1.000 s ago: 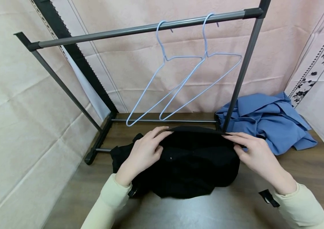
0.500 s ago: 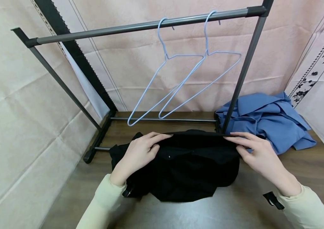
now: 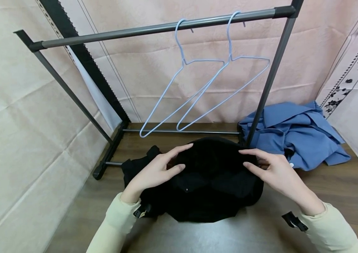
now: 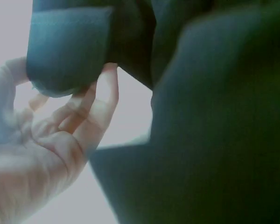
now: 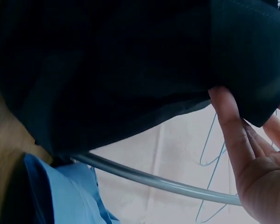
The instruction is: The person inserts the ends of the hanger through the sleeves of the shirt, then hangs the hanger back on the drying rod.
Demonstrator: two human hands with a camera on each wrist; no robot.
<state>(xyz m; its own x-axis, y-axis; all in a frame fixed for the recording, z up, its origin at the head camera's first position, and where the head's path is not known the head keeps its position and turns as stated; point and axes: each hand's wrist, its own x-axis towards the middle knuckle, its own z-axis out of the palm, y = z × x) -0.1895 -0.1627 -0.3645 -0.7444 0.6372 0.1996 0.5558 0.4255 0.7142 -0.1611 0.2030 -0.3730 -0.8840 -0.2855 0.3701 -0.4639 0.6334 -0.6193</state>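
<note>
No text, label, brand, number or sign could be read in any of the three views.
</note>
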